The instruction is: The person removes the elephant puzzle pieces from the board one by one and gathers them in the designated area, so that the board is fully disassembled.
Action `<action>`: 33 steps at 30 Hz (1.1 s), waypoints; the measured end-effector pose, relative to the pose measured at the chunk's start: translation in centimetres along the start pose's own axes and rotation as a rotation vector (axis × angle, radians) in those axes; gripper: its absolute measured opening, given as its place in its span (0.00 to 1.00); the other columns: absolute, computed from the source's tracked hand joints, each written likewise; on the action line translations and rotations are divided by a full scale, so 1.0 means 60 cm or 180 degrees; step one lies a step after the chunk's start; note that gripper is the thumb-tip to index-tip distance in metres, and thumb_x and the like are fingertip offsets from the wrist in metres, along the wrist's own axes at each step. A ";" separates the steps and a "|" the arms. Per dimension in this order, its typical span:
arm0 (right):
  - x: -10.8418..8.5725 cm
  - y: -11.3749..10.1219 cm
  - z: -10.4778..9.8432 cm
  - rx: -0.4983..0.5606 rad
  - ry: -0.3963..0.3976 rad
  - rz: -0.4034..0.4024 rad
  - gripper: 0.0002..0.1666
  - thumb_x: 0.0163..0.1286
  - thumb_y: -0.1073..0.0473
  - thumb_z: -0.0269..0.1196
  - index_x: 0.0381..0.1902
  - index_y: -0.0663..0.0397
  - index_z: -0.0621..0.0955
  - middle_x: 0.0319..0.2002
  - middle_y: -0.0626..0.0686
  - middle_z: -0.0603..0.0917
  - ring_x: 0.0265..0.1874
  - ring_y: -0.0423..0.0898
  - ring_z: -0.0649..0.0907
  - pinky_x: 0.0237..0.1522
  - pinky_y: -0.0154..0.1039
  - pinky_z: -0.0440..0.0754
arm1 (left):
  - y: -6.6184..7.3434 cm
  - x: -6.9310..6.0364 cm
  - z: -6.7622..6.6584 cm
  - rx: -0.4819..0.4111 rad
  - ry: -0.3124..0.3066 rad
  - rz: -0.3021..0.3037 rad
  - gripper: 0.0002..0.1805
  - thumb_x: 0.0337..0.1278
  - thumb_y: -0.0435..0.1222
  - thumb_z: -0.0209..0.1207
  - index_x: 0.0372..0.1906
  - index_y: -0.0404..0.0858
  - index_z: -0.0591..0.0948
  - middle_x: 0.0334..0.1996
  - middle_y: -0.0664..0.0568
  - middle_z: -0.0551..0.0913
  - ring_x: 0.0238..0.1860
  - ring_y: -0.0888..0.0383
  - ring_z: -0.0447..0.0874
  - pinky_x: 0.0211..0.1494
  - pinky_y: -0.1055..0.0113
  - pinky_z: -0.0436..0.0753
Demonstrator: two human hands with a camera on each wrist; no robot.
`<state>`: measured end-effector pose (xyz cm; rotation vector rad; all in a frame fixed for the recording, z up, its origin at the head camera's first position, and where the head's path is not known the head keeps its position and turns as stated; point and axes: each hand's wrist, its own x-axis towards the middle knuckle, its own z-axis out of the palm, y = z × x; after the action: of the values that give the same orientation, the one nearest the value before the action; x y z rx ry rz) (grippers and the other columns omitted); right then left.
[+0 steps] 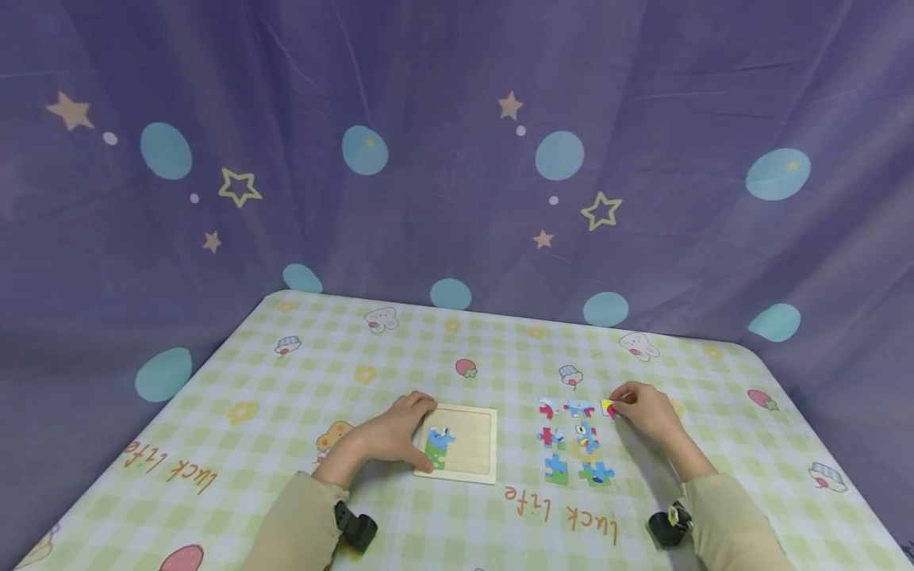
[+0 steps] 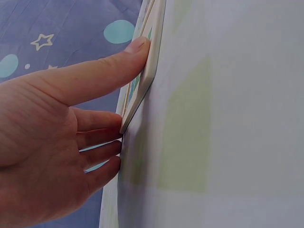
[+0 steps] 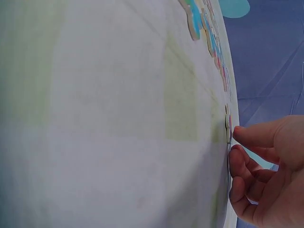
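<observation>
A square wooden tray point(image 1: 460, 478) lies on the table with joined blue and green puzzle pieces point(image 1: 437, 448) along its left side. My left hand point(image 1: 394, 428) grips the tray's left side, thumb at the near corner and fingers at the far one; the left wrist view shows the hand point(image 2: 61, 128) against the tray's edge point(image 2: 153, 61). At the right, my right hand point(image 1: 646, 411) holds the edge of a yellow and red puzzle piece point(image 1: 608, 408) between thumb and fingertips. In the right wrist view, that hand point(image 3: 266, 166) is beside the piece point(image 3: 228, 124), low at the table surface.
Several loose puzzle pieces lie between the tray and my right hand, among them a red and blue one point(image 1: 549, 437) and a blue and green one point(image 1: 597, 474). A checked cloth point(image 1: 428, 523) covers the table, and a purple curtain point(image 1: 457, 230) hangs behind it.
</observation>
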<state>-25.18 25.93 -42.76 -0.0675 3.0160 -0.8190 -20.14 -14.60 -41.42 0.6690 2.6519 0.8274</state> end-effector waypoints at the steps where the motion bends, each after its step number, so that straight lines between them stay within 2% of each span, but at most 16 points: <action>1: 0.000 0.000 0.000 -0.0002 0.0015 -0.0002 0.10 0.59 0.58 0.61 0.37 0.58 0.80 0.30 0.54 0.82 0.28 0.46 0.77 0.31 0.42 0.71 | 0.000 0.000 0.000 -0.0008 0.0004 0.0001 0.49 0.33 0.44 0.72 0.63 0.29 0.62 0.62 0.42 0.61 0.65 0.46 0.56 0.64 0.51 0.61; 7: 0.000 -0.009 0.002 0.0008 0.0088 -0.0131 0.09 0.60 0.58 0.60 0.37 0.56 0.81 0.28 0.52 0.81 0.25 0.43 0.75 0.29 0.38 0.70 | -0.001 0.000 0.000 0.0021 0.0002 0.0002 0.49 0.33 0.45 0.72 0.63 0.30 0.62 0.62 0.43 0.61 0.65 0.46 0.55 0.64 0.52 0.61; 15: -0.006 -0.047 0.013 0.0129 0.0126 -0.0374 0.07 0.60 0.59 0.60 0.35 0.55 0.81 0.27 0.50 0.80 0.26 0.43 0.75 0.30 0.38 0.70 | 0.001 -0.002 -0.001 0.0007 -0.0001 0.0007 0.49 0.33 0.44 0.72 0.63 0.30 0.62 0.62 0.43 0.61 0.65 0.46 0.55 0.64 0.51 0.60; 25: -0.012 -0.109 0.043 0.0454 -0.0080 -0.0607 0.07 0.61 0.61 0.60 0.37 0.55 0.80 0.29 0.50 0.80 0.21 0.41 0.75 0.23 0.36 0.72 | -0.002 0.000 0.001 0.0041 0.0015 0.0042 0.49 0.33 0.45 0.72 0.63 0.30 0.63 0.62 0.43 0.61 0.64 0.46 0.56 0.64 0.51 0.61; 33: -0.013 -0.166 0.078 0.0573 -0.0193 -0.0720 0.05 0.59 0.60 0.63 0.34 0.54 0.81 0.26 0.47 0.79 0.20 0.40 0.75 0.23 0.34 0.72 | -0.003 0.000 0.002 0.0035 0.0014 0.0054 0.49 0.33 0.45 0.72 0.62 0.29 0.63 0.62 0.42 0.61 0.64 0.45 0.56 0.63 0.50 0.62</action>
<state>-23.88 15.01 -41.73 -0.4287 2.8988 -1.0803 -20.16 -14.69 -41.61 0.6943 2.6601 0.8202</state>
